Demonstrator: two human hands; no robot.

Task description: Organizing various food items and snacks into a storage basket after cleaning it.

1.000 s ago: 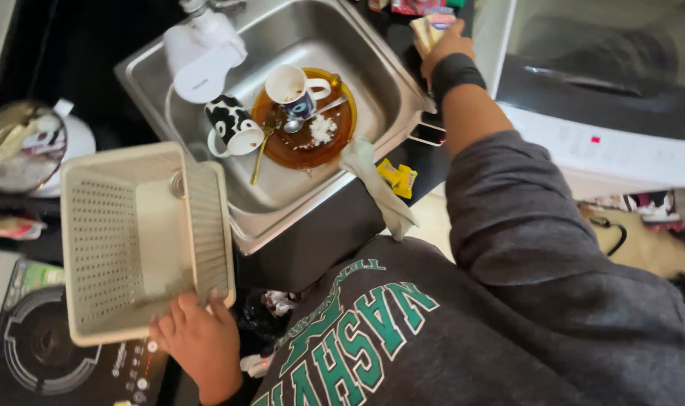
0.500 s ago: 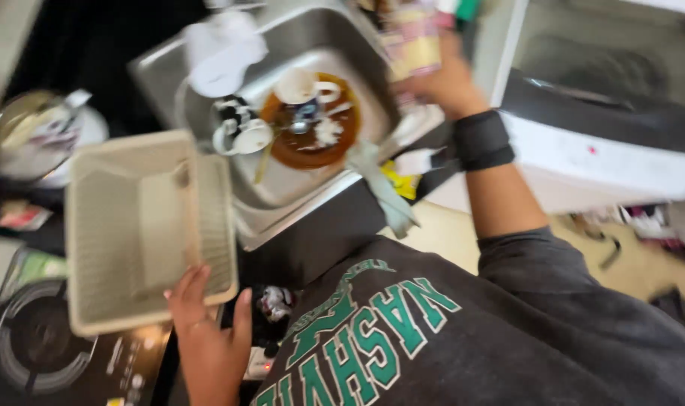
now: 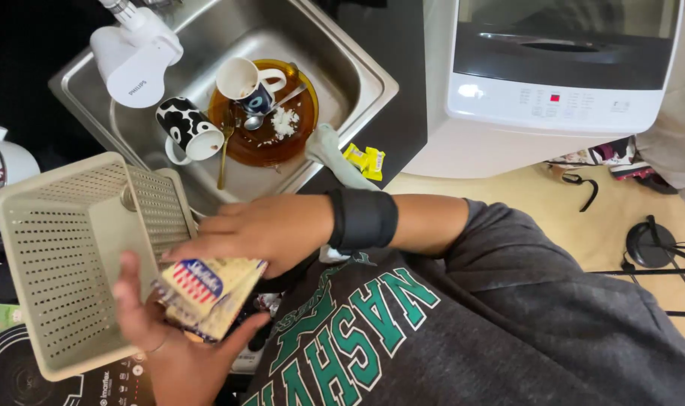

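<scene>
Both hands meet low in front of the person's chest, over the near edge of the counter. The left hand (image 3: 181, 342) lies palm up with fingers spread under a flat, cream-coloured packet with a red, white and blue label (image 3: 207, 289), cradling it from below. The right hand (image 3: 263, 229), with a black band at the wrist (image 3: 362, 219), reaches across and presses down on the packet's upper edge, fingers laid flat on it, so the packet is pinched between the two. The packet's long axis runs on a slant, from the left palm up toward the right hand's knuckles, label side facing up.

Just beside the hands stands a beige perforated plastic basket (image 3: 57, 263). Beyond it, a steel sink (image 3: 342, 60) holds an amber glass plate (image 3: 271, 131), two mugs and spoons.
</scene>
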